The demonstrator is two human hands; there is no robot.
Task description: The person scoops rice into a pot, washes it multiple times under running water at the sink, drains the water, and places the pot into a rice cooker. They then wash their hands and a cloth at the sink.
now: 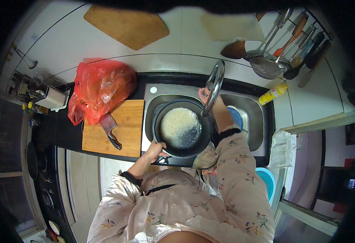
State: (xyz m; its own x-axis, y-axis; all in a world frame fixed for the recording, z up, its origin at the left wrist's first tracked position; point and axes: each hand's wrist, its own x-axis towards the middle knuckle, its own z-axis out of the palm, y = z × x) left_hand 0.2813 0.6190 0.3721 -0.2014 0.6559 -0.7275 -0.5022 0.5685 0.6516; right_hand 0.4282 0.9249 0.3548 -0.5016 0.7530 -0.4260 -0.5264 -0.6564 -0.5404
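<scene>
A dark round pot (pixel 182 153) sits over the left basin of the steel sink (pixel 168 88). Inside lie pale grains that look like rice (pixel 179 123), with water glistening over them. My left hand (pixel 156 151) grips the pot's near-left rim, thumb on top. My right hand (pixel 204 94) is raised behind the arched spout of the chrome faucet (pixel 216 82), at the faucet's base. The spout partly covers that hand, so its hold on the faucet cannot be made out. The spout's end hangs over the pot's right rim.
A cleaver (pixel 109 126) lies on the wooden cutting board (pixel 128 121) to the left, partly under a red plastic bag (pixel 104 85). The right basin holds a blue-and-white round item (pixel 234 117). A yellow bottle (pixel 273 93) stands at the right; utensils (pixel 267 66) hang above.
</scene>
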